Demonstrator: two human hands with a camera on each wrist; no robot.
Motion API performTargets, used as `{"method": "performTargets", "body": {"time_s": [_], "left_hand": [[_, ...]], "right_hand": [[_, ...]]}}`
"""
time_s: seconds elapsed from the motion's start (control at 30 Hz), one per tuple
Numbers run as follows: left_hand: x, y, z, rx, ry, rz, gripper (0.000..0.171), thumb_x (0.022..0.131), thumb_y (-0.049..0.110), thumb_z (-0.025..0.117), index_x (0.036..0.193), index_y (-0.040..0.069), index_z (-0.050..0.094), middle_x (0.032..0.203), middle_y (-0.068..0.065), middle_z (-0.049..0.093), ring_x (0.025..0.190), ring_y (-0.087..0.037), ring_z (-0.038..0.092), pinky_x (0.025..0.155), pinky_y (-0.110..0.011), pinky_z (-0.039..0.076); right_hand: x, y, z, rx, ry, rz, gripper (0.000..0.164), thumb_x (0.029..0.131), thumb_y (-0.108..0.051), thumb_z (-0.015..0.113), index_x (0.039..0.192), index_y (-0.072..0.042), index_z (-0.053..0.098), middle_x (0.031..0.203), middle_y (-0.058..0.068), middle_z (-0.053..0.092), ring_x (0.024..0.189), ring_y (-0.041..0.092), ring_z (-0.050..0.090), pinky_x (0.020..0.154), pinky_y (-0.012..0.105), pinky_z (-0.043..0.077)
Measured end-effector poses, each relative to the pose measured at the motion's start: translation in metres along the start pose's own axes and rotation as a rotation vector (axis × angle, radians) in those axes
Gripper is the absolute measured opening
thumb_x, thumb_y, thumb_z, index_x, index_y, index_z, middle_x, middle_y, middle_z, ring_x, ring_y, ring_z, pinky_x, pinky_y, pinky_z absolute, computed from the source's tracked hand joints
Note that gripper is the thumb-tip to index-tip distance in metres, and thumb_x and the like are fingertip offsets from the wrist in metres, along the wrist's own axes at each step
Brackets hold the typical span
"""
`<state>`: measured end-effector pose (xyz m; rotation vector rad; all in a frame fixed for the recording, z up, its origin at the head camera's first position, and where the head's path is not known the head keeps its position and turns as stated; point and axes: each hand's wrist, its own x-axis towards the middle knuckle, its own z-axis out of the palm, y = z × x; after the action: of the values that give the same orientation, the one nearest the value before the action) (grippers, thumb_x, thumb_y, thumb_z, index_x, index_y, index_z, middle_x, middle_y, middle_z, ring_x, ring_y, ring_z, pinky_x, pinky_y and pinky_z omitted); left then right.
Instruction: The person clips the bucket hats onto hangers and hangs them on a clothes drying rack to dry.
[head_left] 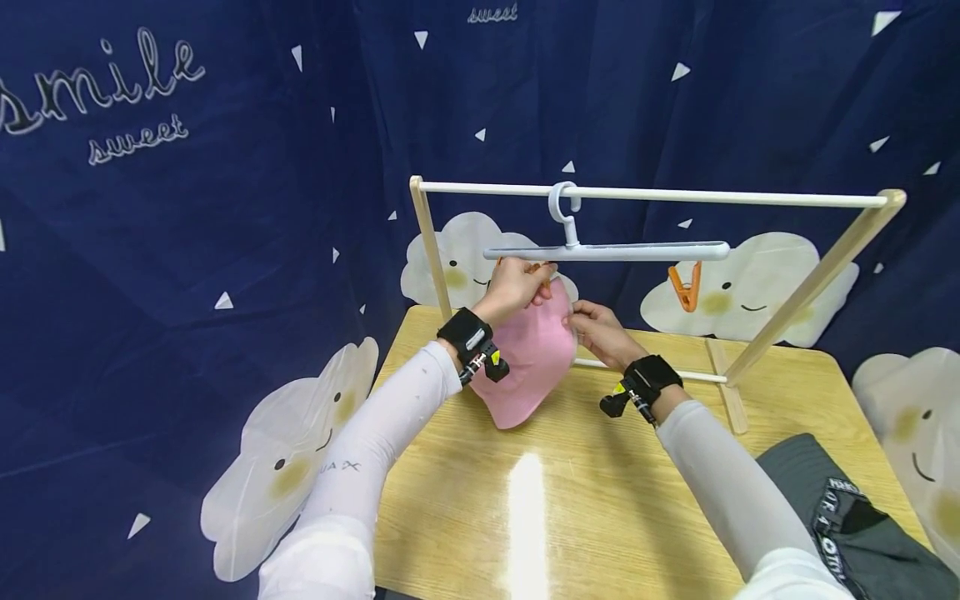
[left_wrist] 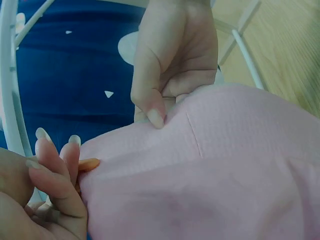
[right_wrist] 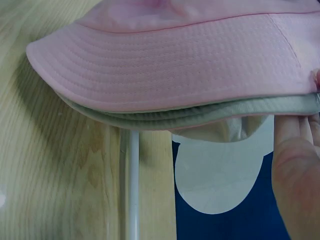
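A pink bucket hat [head_left: 532, 354] hangs beneath the left side of a pale hanger [head_left: 645, 251]. My left hand [head_left: 517, 287] is just under the hanger bar, its fingers curled round an orange clip [left_wrist: 89, 164] at the hat's edge. The clip's jaws are mostly hidden by fingers and cloth. With thumb and fingers, my right hand [head_left: 603, 335] pinches the hat's brim on the right. Seen from the right wrist, the brim is folded together, its pale green lining showing along the edge. A second orange clip [head_left: 686, 287] dangles from the hanger's right side.
The hanger hooks over the white top rail [head_left: 712, 197] of a wooden-legged rack standing on the table [head_left: 457, 500]. A dark grey hat [head_left: 862, 525] with a lettered band lies at the front right. Behind the rack hangs a dark blue curtain [head_left: 262, 208] with cloud prints.
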<state>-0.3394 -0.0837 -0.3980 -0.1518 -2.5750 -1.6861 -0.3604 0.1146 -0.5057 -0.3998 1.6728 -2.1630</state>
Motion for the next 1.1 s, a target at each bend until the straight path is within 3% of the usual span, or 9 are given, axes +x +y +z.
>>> {"method": "performTargets", "body": {"time_s": [0.1,0.3,0.5,0.6,0.87,1.0,1.1], "left_hand": [[0.002,-0.001,0.0,-0.043,0.011,-0.028,0.027,0.105,0.026,0.066,0.092,0.003,0.074,0.068,-0.006,0.072,0.048,-0.007,0.06,0.045,-0.021,0.043],[0.002,0.0,0.002,0.006,0.031,-0.06,0.035,0.104,0.03,0.068,0.081,0.004,0.076,0.07,-0.005,0.074,0.05,-0.005,0.062,0.047,-0.019,0.045],[0.002,0.001,0.003,-0.022,0.04,-0.046,0.033,0.103,0.027,0.068,0.086,0.0,0.077,0.073,-0.009,0.075,0.052,-0.006,0.063,0.049,-0.019,0.049],[0.002,0.0,0.004,-0.04,0.055,-0.046,0.031,0.103,0.025,0.069,0.088,-0.001,0.077,0.073,-0.009,0.075,0.052,-0.006,0.064,0.05,-0.019,0.05],[0.0,0.005,0.005,-0.005,0.092,-0.081,0.028,0.101,0.025,0.07,0.087,0.003,0.079,0.067,-0.005,0.074,0.054,-0.008,0.068,0.053,-0.021,0.055],[-0.002,0.006,0.007,-0.025,0.096,-0.064,0.026,0.101,0.025,0.069,0.095,0.0,0.077,0.071,-0.008,0.076,0.057,-0.01,0.071,0.055,-0.023,0.057],[-0.006,0.008,0.009,-0.075,0.091,-0.048,0.029,0.101,0.021,0.069,0.115,-0.005,0.07,0.077,-0.013,0.077,0.06,-0.015,0.074,0.057,-0.027,0.06]], "right_hand": [[0.0,-0.002,-0.002,-0.028,-0.002,-0.011,0.017,0.102,0.011,0.052,0.108,-0.003,0.059,0.095,0.0,0.067,0.088,0.009,0.066,0.077,0.023,0.057],[-0.002,-0.009,-0.006,-0.168,0.04,-0.029,0.015,0.101,0.006,0.057,0.115,0.002,0.056,0.098,-0.002,0.069,0.091,0.008,0.067,0.08,0.023,0.058],[-0.005,-0.013,-0.008,-0.338,0.057,-0.035,0.031,0.103,-0.003,0.061,0.129,0.011,0.054,0.102,-0.005,0.068,0.094,0.006,0.066,0.083,0.023,0.057],[-0.006,-0.013,-0.011,-0.393,0.055,-0.033,0.039,0.104,-0.007,0.061,0.138,0.011,0.051,0.11,0.002,0.067,0.097,0.006,0.065,0.087,0.025,0.056],[-0.018,-0.021,-0.022,-0.412,0.039,-0.004,0.05,0.107,-0.01,0.058,0.152,0.004,0.042,0.143,0.028,0.054,0.111,0.009,0.063,0.11,0.052,0.048],[-0.028,-0.02,-0.032,-0.397,0.033,-0.006,0.052,0.108,-0.011,0.058,0.154,0.006,0.04,0.148,0.031,0.05,0.115,0.01,0.064,0.11,0.047,0.049],[-0.037,-0.014,-0.041,-0.399,0.032,0.005,0.054,0.109,-0.013,0.057,0.155,0.006,0.037,0.15,0.033,0.048,0.115,0.01,0.065,0.108,0.04,0.051]]}}
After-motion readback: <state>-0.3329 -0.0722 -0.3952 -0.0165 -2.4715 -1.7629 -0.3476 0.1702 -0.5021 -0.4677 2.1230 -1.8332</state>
